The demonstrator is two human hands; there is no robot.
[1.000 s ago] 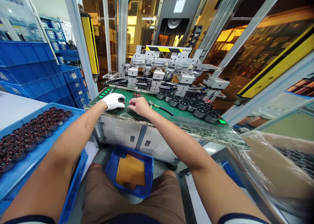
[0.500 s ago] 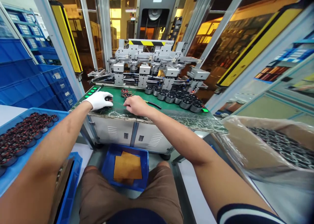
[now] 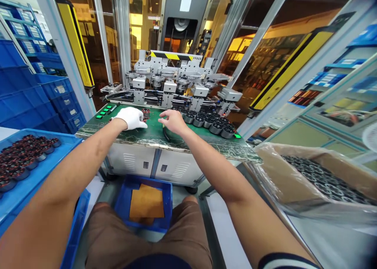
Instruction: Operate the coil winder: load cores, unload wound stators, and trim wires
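While the gloved left hand [image 3: 129, 118], in matte white fabric, bends its thumb and fingers beside small round red-and-black wound cores [image 3: 145, 111] on the green workbench [image 3: 154, 121], I cannot tell whether it pinches one. The bare right hand [image 3: 173, 121] is half curled above the workbench, thumb and forefinger apart; a curved black tool handle [image 3: 165, 134] shows beneath it, the grip unclear. Squat grey-walled cylinders [image 3: 216, 129] crowd the workbench's right end, before metal clamp blocks [image 3: 170, 86] along its back. Left of the workbench, a blue plastic tray [image 3: 67, 141] carries red-wired round parts [image 3: 20, 171]; right of it stands a plastic-lined cardboard box [image 3: 272, 174] of grey rings [image 3: 321, 178]. Pale scuffs streak the workbench's glossy front; amber panels [image 3: 140, 2] rise behind.
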